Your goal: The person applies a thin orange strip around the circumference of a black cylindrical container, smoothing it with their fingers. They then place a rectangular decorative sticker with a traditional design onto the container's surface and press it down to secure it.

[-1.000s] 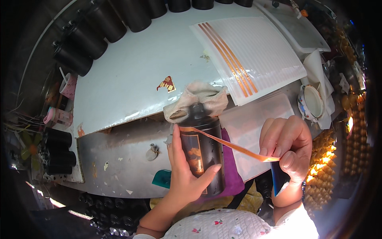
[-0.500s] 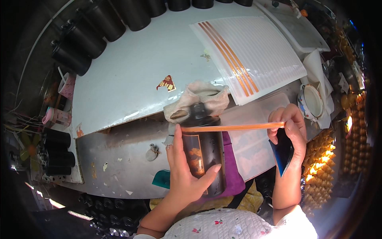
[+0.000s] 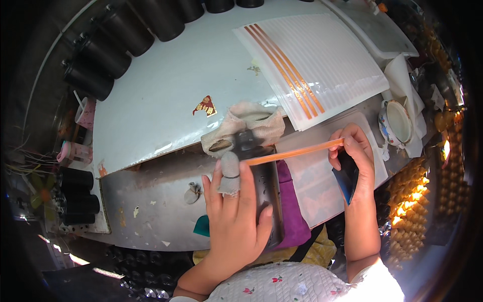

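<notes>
A black bottle (image 3: 266, 189) lies in front of me, its neck toward a crumpled beige cloth (image 3: 271, 123). My left hand (image 3: 234, 226) spreads flat over the bottle, fingers apart, with a grey fabric cover (image 3: 230, 168) on one finger. Its index fingertip touches the left end of a thin orange strip (image 3: 297, 152) at the bottle's shoulder. My right hand (image 3: 362, 156) pinches the strip's other end and holds it taut, slanting up to the right. Against that palm rests a dark blue flat piece (image 3: 346, 181). The bottle's label is hidden by my left hand.
A white sheet (image 3: 342, 60) bearing several orange strips lies at the back right. Beside it stands an enamel mug (image 3: 395, 123). Black bottles (image 3: 103, 55) line the back left. Near the bottle are a purple cloth (image 3: 292, 214) and a teal piece (image 3: 202, 226).
My left hand has turned and spread over the bottle, covering its label. My right hand has shifted left, and the strip now slants up instead of lying nearly level.
</notes>
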`<state>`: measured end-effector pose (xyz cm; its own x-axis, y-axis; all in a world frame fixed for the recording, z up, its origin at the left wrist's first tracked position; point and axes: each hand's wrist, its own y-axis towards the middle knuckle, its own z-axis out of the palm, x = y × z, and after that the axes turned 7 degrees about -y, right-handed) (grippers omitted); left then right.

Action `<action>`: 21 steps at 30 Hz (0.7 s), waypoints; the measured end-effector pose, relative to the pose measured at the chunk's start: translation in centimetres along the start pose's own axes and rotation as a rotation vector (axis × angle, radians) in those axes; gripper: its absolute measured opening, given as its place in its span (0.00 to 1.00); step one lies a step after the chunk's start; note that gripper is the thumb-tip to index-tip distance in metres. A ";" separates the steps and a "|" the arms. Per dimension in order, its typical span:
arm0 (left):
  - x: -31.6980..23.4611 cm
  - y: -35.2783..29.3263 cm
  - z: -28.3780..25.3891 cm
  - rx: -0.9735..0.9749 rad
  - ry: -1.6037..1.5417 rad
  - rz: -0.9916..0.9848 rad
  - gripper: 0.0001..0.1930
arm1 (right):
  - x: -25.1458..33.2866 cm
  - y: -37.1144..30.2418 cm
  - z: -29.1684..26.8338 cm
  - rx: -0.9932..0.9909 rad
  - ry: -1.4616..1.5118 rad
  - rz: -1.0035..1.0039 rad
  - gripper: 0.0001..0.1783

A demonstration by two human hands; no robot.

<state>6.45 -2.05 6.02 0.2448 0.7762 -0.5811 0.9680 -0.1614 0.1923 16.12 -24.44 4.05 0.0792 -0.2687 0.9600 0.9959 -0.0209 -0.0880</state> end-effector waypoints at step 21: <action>5.0 -1.4 3.4 -0.102 -1.173 -0.258 0.58 | -2.4 -0.3 2.0 0.134 0.204 0.114 0.06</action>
<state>6.47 -0.02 0.17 -0.0026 -0.2567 -0.9665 1.0000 0.0065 -0.0044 15.73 -21.86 2.33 0.1947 -0.4508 0.8711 0.9789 0.1448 -0.1439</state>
